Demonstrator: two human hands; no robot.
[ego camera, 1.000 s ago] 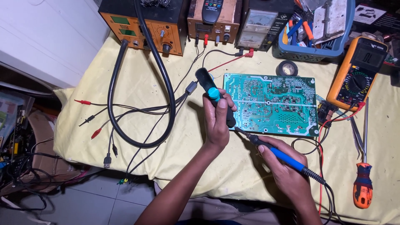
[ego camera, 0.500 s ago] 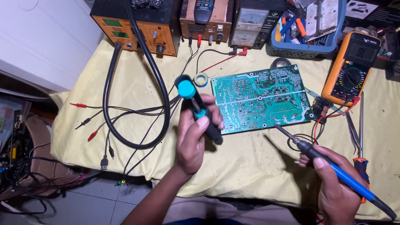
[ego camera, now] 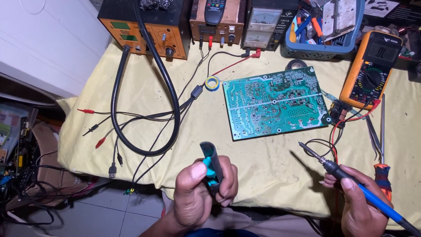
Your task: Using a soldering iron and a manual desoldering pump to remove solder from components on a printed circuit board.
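While our left hand (ego camera: 199,195) wraps its fingers (ego camera: 228,184) tightly round a teal-and-black desoldering pump (ego camera: 210,164), thumb on the teal part, the pump stands nearly upright near the front edge of the desk, well apart from the board. We judge this grip keeps the thumb ready on the plunger or release.

Our right hand (ego camera: 362,204) closes its fingers (ego camera: 346,182) pen-fashion on a blue-handled soldering iron (ego camera: 342,171); tip points up-left, hovering over the yellow cloth (ego camera: 263,162), near but not touching the board. A pen grip suits fine tip control.

Green circuit board (ego camera: 276,103) lies solder side up, flat on the cloth, just beyond both tools. A small solder roll (ego camera: 212,83) sits just beside its left corner.

Further out: orange multimeter (ego camera: 372,68) at right, its leads trailing toward the board's right edge; red-handled screwdriver (ego camera: 382,169) just beside the right hand; thick black hose (ego camera: 144,109) looping from the orange rework station (ego camera: 147,26); bench supplies along the back; blue basket (ego camera: 320,44) of tools at rear right.
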